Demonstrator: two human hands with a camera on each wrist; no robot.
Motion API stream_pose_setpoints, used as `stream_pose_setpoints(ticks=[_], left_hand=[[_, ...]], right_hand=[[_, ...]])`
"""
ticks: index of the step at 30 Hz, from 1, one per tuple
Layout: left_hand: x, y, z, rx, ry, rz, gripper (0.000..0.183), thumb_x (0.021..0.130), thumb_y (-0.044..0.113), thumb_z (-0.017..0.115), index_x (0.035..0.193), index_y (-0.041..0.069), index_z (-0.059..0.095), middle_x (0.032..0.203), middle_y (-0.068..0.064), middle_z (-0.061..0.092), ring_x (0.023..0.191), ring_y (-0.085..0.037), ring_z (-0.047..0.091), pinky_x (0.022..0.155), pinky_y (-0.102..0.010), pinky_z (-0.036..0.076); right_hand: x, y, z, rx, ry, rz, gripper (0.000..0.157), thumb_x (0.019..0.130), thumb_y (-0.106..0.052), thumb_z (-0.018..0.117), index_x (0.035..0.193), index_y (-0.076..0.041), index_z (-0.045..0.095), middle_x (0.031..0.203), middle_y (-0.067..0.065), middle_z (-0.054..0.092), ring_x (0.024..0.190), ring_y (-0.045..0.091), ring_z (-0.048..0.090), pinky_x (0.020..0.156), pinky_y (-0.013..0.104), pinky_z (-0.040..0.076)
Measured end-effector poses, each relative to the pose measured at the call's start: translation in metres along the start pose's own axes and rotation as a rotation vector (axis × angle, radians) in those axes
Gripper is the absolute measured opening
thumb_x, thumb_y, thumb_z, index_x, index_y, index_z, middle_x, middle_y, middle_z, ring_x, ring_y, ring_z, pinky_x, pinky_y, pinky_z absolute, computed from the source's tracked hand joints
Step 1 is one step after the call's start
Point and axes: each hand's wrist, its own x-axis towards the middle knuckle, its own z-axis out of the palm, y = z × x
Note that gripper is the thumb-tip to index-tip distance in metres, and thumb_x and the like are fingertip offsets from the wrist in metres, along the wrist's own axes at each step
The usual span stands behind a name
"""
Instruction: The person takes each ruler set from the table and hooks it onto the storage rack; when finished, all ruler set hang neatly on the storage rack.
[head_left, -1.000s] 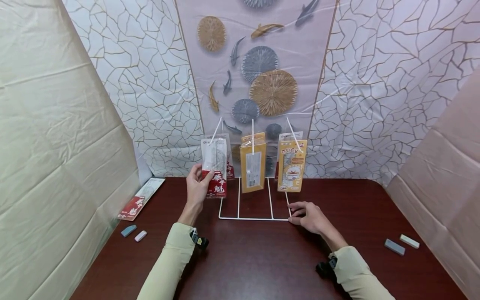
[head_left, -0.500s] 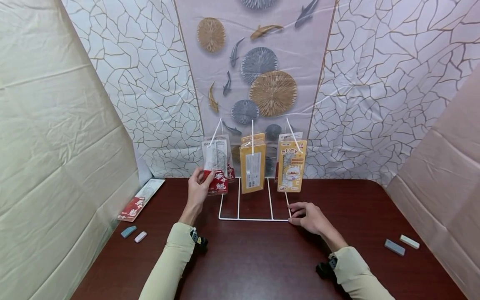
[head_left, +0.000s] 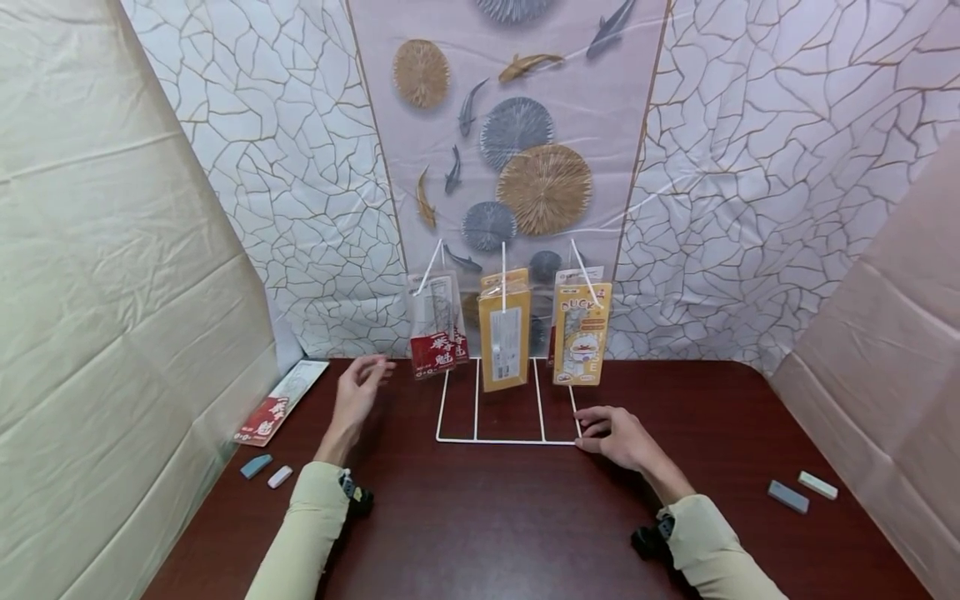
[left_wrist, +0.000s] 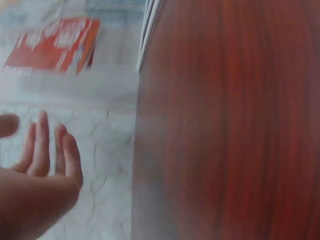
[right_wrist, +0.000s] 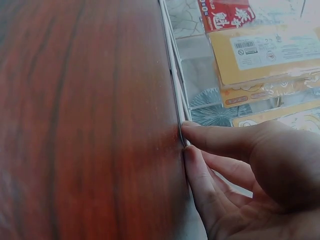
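My left hand (head_left: 354,400) stands over the table with fingers loosely bent, holding nothing. To its right, a red-and-white blister pack (head_left: 432,350) hangs on the left hook of a white wire display rack (head_left: 507,442), in front of another like it. In the left wrist view, a blurred gap separates my left hand (left_wrist: 42,187) from the red pack (left_wrist: 52,45). At the rack's front right corner, my right hand (head_left: 617,437) pinches the base wire between thumb and finger. Yellow packs hang from the middle hook (head_left: 491,346) and a yellow DUCK pack (head_left: 581,350) from the right one.
Another red-and-white pack (head_left: 279,404) lies at the table's left edge. Near it are a blue eraser-like block (head_left: 257,466) and a white one (head_left: 281,477). Grey (head_left: 788,496) and pale (head_left: 817,485) blocks lie at the right. A patterned cloth (head_left: 300,208) hangs behind the table.
My left hand has let go of the front red-and-white pack and moved left and slightly down. That pack now hangs farther back on the left hook. The right hand has stayed put.
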Motion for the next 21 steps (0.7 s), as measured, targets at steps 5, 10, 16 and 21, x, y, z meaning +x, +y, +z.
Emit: stream_pose_setpoints(ticks=[5, 10, 16, 21], left_hand=[[0.005, 0.002, -0.054, 0.325, 0.171, -0.002, 0.030, 0.101, 0.024, 0.059, 0.125, 0.007, 0.064, 0.119, -0.015, 0.072, 0.108, -0.018, 0.066, 0.088, -0.020, 0.049], [0.007, 0.001, -0.108, 0.590, 0.244, -0.027, 0.028, 0.098, 0.012, 0.055, 0.123, 0.000, 0.064, 0.118, -0.022, 0.070, 0.108, -0.031, 0.064, 0.082, -0.019, 0.045], [0.001, 0.004, -0.147, 0.840, 0.234, -0.144, 0.034, 0.093, 0.016, 0.052, 0.122, 0.003, 0.065, 0.127, -0.024, 0.066, 0.119, -0.045, 0.058, 0.096, -0.052, 0.046], [-0.003, -0.001, -0.159, 0.921, 0.174, -0.158, 0.037, 0.090, 0.014, 0.058, 0.123, -0.002, 0.064, 0.120, -0.026, 0.068, 0.117, -0.049, 0.057, 0.097, -0.056, 0.046]], right_hand=[[0.001, 0.001, -0.001, 0.000, 0.005, -0.005, 0.048, 0.082, -0.016, 0.083, 0.126, -0.003, 0.067, 0.116, 0.017, 0.069, 0.100, 0.028, 0.071, 0.078, 0.023, 0.053], [0.001, 0.002, -0.001, -0.001, 0.000, -0.017, 0.048, 0.083, -0.016, 0.082, 0.127, -0.002, 0.066, 0.116, 0.017, 0.069, 0.099, 0.027, 0.071, 0.078, 0.022, 0.053], [0.001, 0.002, 0.001, 0.000, -0.006, -0.019, 0.048, 0.083, -0.013, 0.081, 0.128, -0.002, 0.066, 0.117, 0.017, 0.068, 0.099, 0.026, 0.070, 0.079, 0.024, 0.053], [0.001, 0.000, 0.003, -0.029, 0.003, -0.020, 0.048, 0.083, -0.012, 0.081, 0.128, -0.002, 0.065, 0.116, 0.017, 0.068, 0.099, 0.026, 0.070, 0.082, 0.029, 0.054]])
